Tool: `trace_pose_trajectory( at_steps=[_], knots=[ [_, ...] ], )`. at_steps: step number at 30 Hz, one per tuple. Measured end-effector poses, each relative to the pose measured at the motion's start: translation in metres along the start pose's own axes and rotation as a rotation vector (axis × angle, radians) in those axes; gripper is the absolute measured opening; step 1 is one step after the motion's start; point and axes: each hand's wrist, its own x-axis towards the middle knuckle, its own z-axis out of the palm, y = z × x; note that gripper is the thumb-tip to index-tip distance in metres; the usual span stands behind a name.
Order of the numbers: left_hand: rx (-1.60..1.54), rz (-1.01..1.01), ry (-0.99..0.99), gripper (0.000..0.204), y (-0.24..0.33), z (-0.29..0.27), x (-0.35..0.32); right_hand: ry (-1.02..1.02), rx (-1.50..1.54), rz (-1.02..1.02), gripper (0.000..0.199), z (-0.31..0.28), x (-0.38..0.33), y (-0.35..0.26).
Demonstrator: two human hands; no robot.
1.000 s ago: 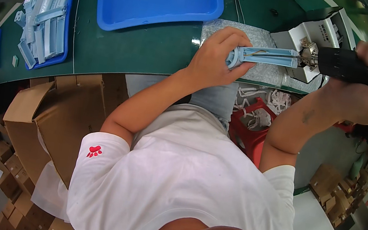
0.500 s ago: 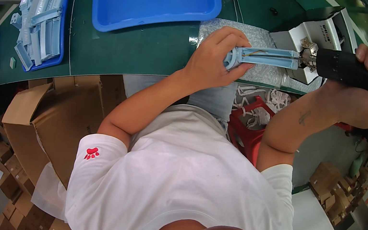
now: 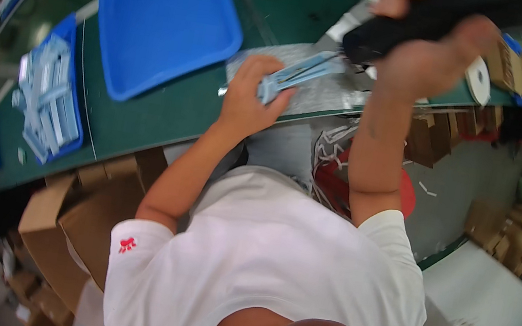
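My left hand (image 3: 245, 102) is closed around the near end of a light-blue plastic part (image 3: 318, 69), a long open channel that points up and right over the table. In my right hand (image 3: 423, 62) is a black electric screwdriver (image 3: 378, 39), raised at the upper right and smeared by motion. Its front end sits close to the far end of the blue part. A thin dark shaft shows along the channel. Whether the bit touches anything inside is too blurred to tell. Beneath the part, a sheet of bubble wrap (image 3: 335, 92) covers the green table (image 3: 157, 121).
A large blue tray (image 3: 105, 71) stands left of my left hand. Farther left, another blue tray (image 3: 76, 125) holds several light-blue parts (image 3: 48, 93). Cardboard boxes (image 3: 47, 224) stand below the table edge, and a red stool (image 3: 407, 200) is at the right. People work at both sides.
The view has turned and shifted. My right hand has lifted the screwdriver, now tilted more steeply. My left hand still holds the blue part, which now slants upward.
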Motion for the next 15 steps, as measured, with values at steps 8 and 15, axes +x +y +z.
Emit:
trace_pose_trajectory(
  at_steps=[8, 15],
  knots=[
    [-0.006, -0.046, 0.000, 0.033, 0.004, 0.001, 0.002, 0.072, 0.023, -0.215, 0.053, -0.034, 0.064, -0.056],
    [0.036, -0.040, -0.086, 0.052, 0.011, -0.008, 0.002, 0.059, -0.365, -0.311, 0.037, -0.041, 0.070, -0.011]
  ],
)
